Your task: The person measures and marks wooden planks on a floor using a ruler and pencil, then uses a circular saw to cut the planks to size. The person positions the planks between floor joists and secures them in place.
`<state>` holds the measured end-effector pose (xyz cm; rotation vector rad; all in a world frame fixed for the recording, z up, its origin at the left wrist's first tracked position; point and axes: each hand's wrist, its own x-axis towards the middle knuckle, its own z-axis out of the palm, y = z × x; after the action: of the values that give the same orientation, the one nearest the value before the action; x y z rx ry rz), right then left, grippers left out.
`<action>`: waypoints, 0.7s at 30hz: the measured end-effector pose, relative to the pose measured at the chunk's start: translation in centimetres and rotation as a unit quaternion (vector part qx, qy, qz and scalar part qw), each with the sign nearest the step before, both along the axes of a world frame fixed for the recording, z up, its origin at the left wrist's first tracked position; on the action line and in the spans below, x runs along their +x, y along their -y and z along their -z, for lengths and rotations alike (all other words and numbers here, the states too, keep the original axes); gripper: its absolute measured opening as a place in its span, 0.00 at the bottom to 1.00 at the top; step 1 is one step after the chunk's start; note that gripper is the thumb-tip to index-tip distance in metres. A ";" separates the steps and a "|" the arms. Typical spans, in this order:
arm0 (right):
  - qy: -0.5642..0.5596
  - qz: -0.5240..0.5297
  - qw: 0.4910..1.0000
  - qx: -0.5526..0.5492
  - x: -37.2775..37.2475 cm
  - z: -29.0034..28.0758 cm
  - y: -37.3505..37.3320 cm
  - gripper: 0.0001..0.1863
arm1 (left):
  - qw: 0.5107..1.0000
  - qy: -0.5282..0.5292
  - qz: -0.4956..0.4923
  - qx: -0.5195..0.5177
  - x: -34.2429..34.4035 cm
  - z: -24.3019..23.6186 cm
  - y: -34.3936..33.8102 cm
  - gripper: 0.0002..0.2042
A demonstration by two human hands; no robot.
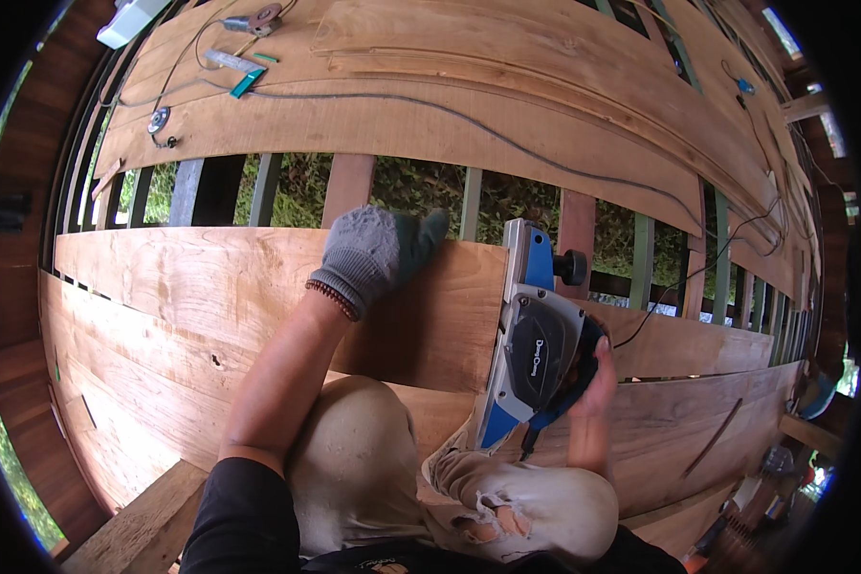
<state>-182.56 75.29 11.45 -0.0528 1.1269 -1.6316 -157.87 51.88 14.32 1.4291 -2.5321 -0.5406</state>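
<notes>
My left hand [371, 253], in a grey knitted glove with dark green on it, lies at the far edge of a wooden board [201, 268], its fingers curled over that edge. My bare right hand [598, 381] is wrapped around the rear handle of a blue and grey electric planer [534, 344]. The planer is turned on its side, with its long sole facing the right end of the board. A round black knob [572, 268] sticks out near its far end. The handle and my palm hide part of my right fingers.
Beyond the open joists [349, 182] lie more wide planks [507, 86], with an angle grinder [255, 21], a try square [246, 81] and a grey cable [469, 120] on them. Greenery shows through the gaps. A rough timber beam [148, 521] is at lower left; tools lie at lower right.
</notes>
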 end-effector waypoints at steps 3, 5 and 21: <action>0.015 0.034 0.999 0.010 -0.2 0.2 1.5 0.26 | 1.000 -0.003 0.001 -0.004 0.0 -0.1 0.1 0.33; 0.003 0.034 0.999 0.000 -0.7 0.6 2.3 0.25 | 1.000 0.000 0.005 -0.004 0.1 0.2 0.0 0.33; -0.124 -0.010 0.992 0.000 -3.9 -0.7 -2.5 0.24 | 0.947 0.241 0.126 0.169 -1.0 17.4 -2.0 0.21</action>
<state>-186.48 77.75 12.14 -0.2718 1.3093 -1.6395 -158.91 53.87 -3.03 1.5005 -3.1659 -0.7817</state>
